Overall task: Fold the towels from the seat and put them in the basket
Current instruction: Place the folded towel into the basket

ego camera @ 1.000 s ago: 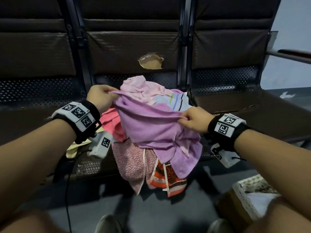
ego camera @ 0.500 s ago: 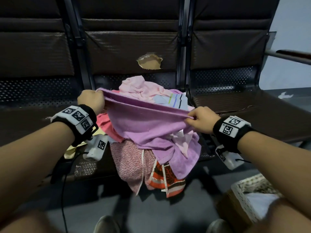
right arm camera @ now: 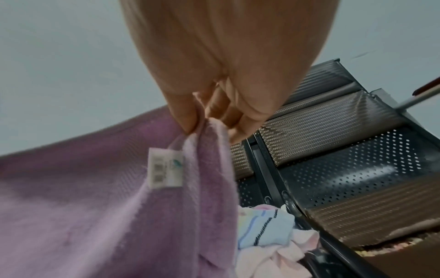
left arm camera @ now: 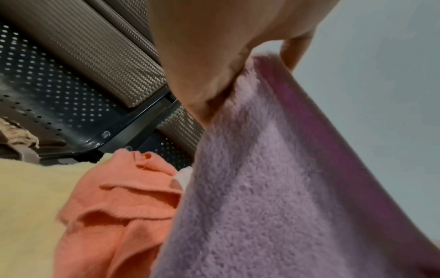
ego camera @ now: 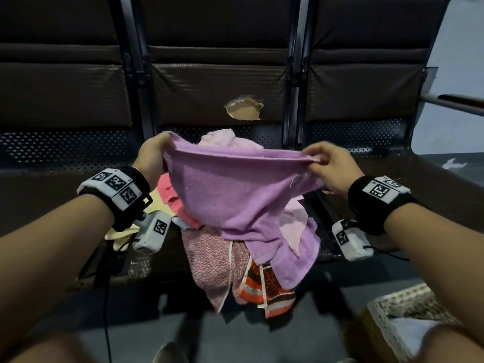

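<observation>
Two hands are holding one purple towel (ego camera: pixel 230 195) up by its top edge above the pile on the middle seat (ego camera: pixel 262 137) of a dark bench. The left hand (ego camera: pixel 152 155) is gripping the left corner, fingers curled round the hem; the right hand (ego camera: pixel 330 166) is pinching the right corner between thumb and fingertips. The towel's lower part is draping over the pile and hanging past the seat's front edge.

The head view is showing the whole pile: a pale pink towel (ego camera: pixel 222 138) behind, a coral towel (ego camera: pixel 170 195) and a yellow towel (ego camera: pixel 154 205) at left, a speckled pink towel (ego camera: pixel 209 260) and an orange patterned towel (ego camera: pixel 269 289) hanging in front. It is also the only view showing the basket (ego camera: pixel 387 307), on the floor at lower right, well apart from the pile, with something white inside.

The left wrist view is showing, close up, the purple towel's darker hem band (left arm camera: pixel 333 150) running from the grip, plus the coral and yellow towels touching below.

The right wrist view alone is showing a white label (right arm camera: pixel 165 169) sewn near the pinched corner, and a blue-striped towel (right arm camera: pixel 264 227) lying under the purple one.
</observation>
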Demonstrator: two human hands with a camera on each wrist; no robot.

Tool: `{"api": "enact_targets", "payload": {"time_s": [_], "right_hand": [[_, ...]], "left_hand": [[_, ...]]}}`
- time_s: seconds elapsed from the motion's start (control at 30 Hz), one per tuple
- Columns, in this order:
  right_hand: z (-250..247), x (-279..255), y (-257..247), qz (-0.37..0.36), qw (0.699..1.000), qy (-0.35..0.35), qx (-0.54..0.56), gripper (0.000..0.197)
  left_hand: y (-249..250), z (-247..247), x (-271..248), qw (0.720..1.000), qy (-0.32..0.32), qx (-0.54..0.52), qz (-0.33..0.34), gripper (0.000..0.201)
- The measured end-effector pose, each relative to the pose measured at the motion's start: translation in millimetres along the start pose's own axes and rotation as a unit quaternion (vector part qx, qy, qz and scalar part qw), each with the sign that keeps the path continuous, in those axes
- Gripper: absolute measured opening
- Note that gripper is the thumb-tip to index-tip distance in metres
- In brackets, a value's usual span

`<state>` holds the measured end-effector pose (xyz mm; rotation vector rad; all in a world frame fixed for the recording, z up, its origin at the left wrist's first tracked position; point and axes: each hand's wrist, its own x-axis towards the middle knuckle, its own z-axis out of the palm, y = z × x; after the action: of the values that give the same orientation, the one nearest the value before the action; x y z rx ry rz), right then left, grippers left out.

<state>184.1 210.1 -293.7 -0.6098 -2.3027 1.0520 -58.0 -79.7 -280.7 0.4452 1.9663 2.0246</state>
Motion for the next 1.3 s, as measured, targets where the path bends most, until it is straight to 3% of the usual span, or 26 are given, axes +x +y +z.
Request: {"api": "enact_targets", "payload": {"time_s": [0.1, 0.17, 0.23, 0.4, 0.5, 0.6, 0.7, 0.77, 0.87, 0.97, 1.03, 1.13, 1.23, 1.3], "right_hand": [[0, 3, -16, 0.02, 0.998, -0.024, -0.049, 0.043], [1, 5, -28, 0.014, 0.985, -0.064, -0.157, 0.042], [0, 5, -40, 0.032, 0.976, -0.071, -0.202, 0.039], [-15, 15, -65, 0.031, 0.983, -0.052, -0.174, 0.022], [-26, 23, -77, 0.008, 0.987, -0.042, -0.157, 0.037], [-37, 29, -90, -0.034, 0.989, -0.059, -0.131, 0.025], [-48, 36, -104, -0.052, 0.976, -0.019, -0.212, 0.036], [-51, 38, -114, -0.042, 0.972, -0.016, -0.231, 0.036], [-48, 41, -126, 0.013, 0.985, -0.016, -0.17, 0.041], [-37, 39, -136, 0.092, 0.994, 0.003, -0.06, 0.034], [-28, 35, -142, 0.146, 0.989, 0.007, 0.028, 0.028], [-15, 29, -149, 0.193, 0.971, 0.001, 0.139, 0.024], [-4, 24, -156, 0.201, 0.945, -0.036, 0.258, 0.017], [0, 19, -158, 0.194, 0.923, -0.095, 0.319, 0.022]], "left_hand": [[8, -2, -3, 0.999, -0.025, 0.001, 0.032, 0.03], [10, 0, -2, 0.993, -0.043, 0.076, 0.083, 0.022], [16, 3, 0, 0.98, -0.033, 0.151, 0.122, 0.027], [41, 2, 0, 0.976, -0.03, 0.155, 0.15, 0.024], [60, 2, -5, 0.975, -0.034, 0.141, 0.17, 0.011], [78, -1, 0, 0.957, -0.027, 0.202, 0.209, 0.005], [92, -7, 9, 0.905, 0.04, 0.348, 0.241, 0.032], [99, -6, 14, 0.894, 0.095, 0.361, 0.246, 0.055], [104, 8, 19, 0.924, 0.14, 0.288, 0.207, 0.061], [105, 32, 15, 0.971, 0.156, 0.132, 0.124, 0.051], [105, 54, 4, 0.985, 0.136, 0.046, 0.098, 0.042], [101, 87, -28, 0.995, 0.023, -0.021, 0.095, 0.032], [95, 114, -66, 0.984, -0.123, -0.002, 0.129, 0.017], [94, 124, -83, 0.973, -0.177, 0.042, 0.143, 0.017]]}}
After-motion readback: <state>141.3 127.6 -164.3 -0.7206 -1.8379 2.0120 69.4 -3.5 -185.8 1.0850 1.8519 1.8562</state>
